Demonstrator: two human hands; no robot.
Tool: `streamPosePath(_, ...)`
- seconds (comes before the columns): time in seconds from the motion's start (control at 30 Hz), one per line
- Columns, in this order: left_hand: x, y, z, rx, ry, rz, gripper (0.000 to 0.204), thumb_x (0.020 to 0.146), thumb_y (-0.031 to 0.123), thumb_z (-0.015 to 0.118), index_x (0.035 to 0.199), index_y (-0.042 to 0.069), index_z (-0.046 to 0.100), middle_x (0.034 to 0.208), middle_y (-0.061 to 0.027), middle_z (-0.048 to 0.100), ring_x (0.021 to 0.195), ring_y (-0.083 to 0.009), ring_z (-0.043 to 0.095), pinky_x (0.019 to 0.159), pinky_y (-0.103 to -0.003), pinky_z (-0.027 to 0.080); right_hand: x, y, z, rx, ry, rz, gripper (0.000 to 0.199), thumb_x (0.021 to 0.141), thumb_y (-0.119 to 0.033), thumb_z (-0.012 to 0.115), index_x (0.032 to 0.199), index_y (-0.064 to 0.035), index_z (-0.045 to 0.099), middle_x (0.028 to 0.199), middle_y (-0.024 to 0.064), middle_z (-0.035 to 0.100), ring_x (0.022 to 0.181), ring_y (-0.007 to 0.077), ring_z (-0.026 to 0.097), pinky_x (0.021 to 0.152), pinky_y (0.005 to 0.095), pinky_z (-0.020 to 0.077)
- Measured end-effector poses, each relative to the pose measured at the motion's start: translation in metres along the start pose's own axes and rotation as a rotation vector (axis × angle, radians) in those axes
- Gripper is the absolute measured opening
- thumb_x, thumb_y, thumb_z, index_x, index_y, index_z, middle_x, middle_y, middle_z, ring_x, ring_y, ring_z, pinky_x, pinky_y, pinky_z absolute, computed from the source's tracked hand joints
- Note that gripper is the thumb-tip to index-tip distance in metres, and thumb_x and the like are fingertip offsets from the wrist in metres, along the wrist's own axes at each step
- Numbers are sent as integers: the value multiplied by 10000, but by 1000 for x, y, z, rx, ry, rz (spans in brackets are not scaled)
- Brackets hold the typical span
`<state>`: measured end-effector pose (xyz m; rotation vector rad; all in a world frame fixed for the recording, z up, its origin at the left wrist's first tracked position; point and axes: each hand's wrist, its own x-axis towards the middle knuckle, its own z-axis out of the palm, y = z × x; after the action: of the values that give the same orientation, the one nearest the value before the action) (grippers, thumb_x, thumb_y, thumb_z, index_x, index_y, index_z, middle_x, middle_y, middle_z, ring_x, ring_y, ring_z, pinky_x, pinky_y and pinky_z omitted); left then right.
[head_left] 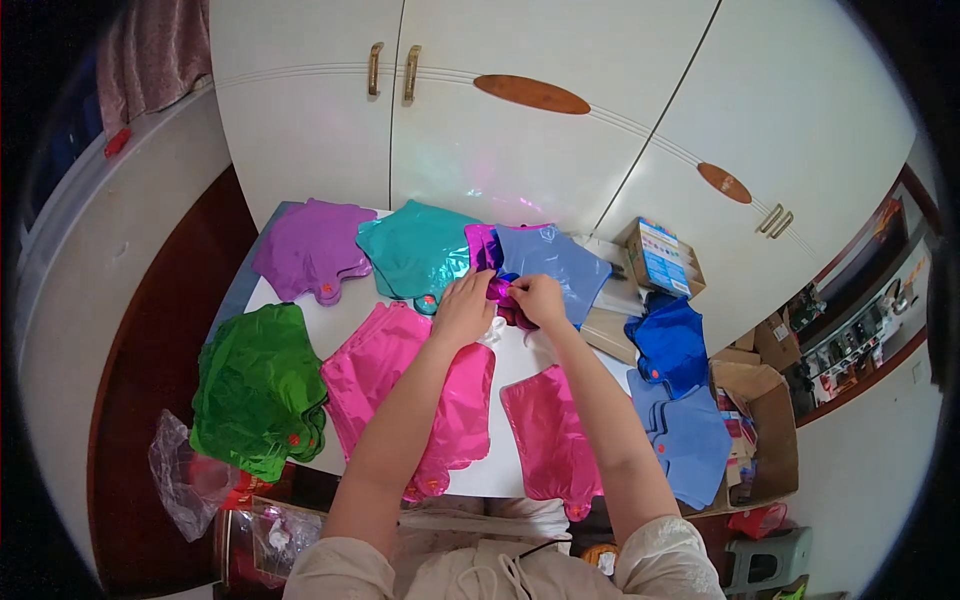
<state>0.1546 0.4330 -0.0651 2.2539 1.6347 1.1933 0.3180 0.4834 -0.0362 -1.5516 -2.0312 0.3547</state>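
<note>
Right hand (540,298) pinches purple foil (498,289) near far edge of bench (512,362); left hand (466,308): grip hidden, cannot tell. Uneven tug could tear foil; bump could skew blue stack (572,263).

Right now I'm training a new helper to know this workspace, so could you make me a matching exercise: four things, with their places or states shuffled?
Things:
1. Magenta foil piece
2. Green foil stack
3. Cardboard box
4. Teal foil stack

Places or states:
A. Open-topped, off to the right of the white table
B. At the table's far side, just right of the purple foil stack
C. Held between the left hand and right hand
D. At the table's left, on the person's near side

Pairs: 1-C, 2-D, 3-A, 4-B
</note>
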Motion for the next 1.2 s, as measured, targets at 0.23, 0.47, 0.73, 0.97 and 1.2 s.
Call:
streamPosePath(0.23, 1, 3, 0, 52, -200, 51, 450, 914, 361, 471, 1252, 70, 530, 1258, -128, 552, 1294, -273, 400, 1079, -468, 263, 13, 25, 6, 317, 76, 187, 200, 734, -237, 749, 775, -47, 706, 663, 71, 637, 589, 176, 577, 570, 321, 451)
streamPosePath(0.47, 3, 11, 1, 78, -333, 81, 412, 934, 375, 432, 1197, 104, 595, 1255, -81, 547, 1212, -221, 470, 1067, -493, 265, 56, 88, -55, 803, 278, 372, 134, 758, -142, 738, 732, -40, 656, 662, 36, 619, 592, 118, 516, 525, 294, 402)
streamPosePath(0.73, 2, 5, 1, 103, -331, 57, 424, 932, 382, 426, 1200, 99, 593, 1261, -84, 540, 1208, -216, 471, 1063, -492, 275, 90, 51, -204, 469, 765, 244, 193, 813, -181, 670, 839, 9, 644, 734, 99, 654, 678, 178, 618, 629, 333, 480)
streamPosePath(0.97, 1, -4, 4, 110, -295, 21, 452, 916, 409, 456, 1196, 81, 592, 1281, -98, 524, 1227, -259, 453, 1058, -506, 281, 67, -97, -168, 10, 596, -377, 193, 843, -104, 557, 1026, -57, 598, 899, 194, 646, 848, 362, 628, 740, 412, 488)
streamPosePath(1.2, 7, -40, -95, 357, -224, -102, 277, 806, 240, 538, 953, 34, 651, 989, -139, 622, 1036, -312, 548, 875, -487, 416, 61, -115, -46, -287, 246, -1112, 102, 750, -103, 546, 842, -75, 580, 828, 114, 612, 785, 313, 620, 670, 416, 498)
